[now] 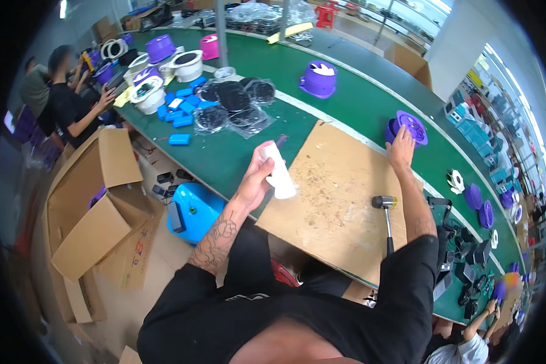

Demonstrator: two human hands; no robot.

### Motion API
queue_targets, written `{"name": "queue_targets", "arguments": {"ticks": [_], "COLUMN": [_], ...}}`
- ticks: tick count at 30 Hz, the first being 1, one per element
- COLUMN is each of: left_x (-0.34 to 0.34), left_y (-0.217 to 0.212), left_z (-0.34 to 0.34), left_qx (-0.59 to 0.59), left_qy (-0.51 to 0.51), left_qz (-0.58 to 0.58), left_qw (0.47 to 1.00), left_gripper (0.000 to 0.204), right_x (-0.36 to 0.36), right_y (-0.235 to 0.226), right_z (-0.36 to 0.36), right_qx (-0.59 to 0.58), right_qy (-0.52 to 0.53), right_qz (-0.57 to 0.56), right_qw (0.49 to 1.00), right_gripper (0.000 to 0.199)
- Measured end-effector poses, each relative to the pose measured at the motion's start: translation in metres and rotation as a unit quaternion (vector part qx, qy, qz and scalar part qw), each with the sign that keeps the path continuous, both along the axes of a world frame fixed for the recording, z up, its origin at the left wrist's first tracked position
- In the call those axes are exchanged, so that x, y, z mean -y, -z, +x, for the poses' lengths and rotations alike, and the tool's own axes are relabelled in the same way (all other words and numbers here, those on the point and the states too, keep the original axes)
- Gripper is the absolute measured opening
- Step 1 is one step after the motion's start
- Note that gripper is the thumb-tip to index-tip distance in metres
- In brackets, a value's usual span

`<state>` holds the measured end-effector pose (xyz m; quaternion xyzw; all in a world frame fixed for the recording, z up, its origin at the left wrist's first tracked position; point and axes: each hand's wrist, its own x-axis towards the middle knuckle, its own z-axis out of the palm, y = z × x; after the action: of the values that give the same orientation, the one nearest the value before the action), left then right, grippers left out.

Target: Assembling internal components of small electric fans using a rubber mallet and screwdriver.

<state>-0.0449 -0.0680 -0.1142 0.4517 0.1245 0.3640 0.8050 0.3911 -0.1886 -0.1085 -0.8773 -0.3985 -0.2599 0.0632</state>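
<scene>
My left hand (253, 180) is closed round a white curved plastic part (280, 179), held up over the left edge of the cardboard sheet (333, 182). Its thumb lies across the part. Stretched out to the far right, my right hand (400, 150) has its fingers over the near rim of a purple round plastic housing (415, 127) on the green bench. The fingertips are partly lost inside the housing. A mallet (387, 217) with a black and yellow head lies on the cardboard below my right hand, its handle toward me.
Blue wrapped packs (179, 109) and bagged black discs (233, 97) lie at the left of the bench (273, 130). Another purple housing (318, 79) stands farther back. Black adapters (465, 273) crowd the right. An open carton (82, 200) and blue stool (200, 209) stand at left; co-workers sit both sides.
</scene>
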Motion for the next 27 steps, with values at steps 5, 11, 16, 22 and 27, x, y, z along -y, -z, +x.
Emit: {"name": "queue_targets", "arguments": {"ticks": [5,11,16,22,27], "left_x": [-0.039,-0.093,-0.085,-0.162,-0.259], "left_y": [-0.032,-0.032,-0.033,0.01,0.059], "left_z": [0.105,0.29,0.375,0.372,0.34], "left_qx": [-0.179,-0.412,-0.422,-0.326,-0.257], "left_qy": [0.033,-0.002,0.033,-0.161,-0.194], "left_qz": [0.148,0.298,0.126,0.06,-0.072], "left_qw": [0.972,0.861,0.897,0.93,0.944], "left_gripper": [0.07,0.123,0.12,0.041,0.02], "right_x": [0.102,0.184,0.179,0.181,0.177], "right_y": [0.02,0.019,0.024,0.021,0.019], "right_z": [-0.075,-0.172,-0.175,-0.175,-0.17], "right_qx": [-0.138,-0.231,-0.253,-0.222,-0.235], "right_qy": [-0.127,-0.124,-0.1,-0.121,-0.118], "right_qz": [0.004,0.001,0.045,0.039,0.047], "right_qw": [0.982,0.965,0.961,0.967,0.964], "right_gripper": [0.069,0.074,0.069,0.066,0.064]}}
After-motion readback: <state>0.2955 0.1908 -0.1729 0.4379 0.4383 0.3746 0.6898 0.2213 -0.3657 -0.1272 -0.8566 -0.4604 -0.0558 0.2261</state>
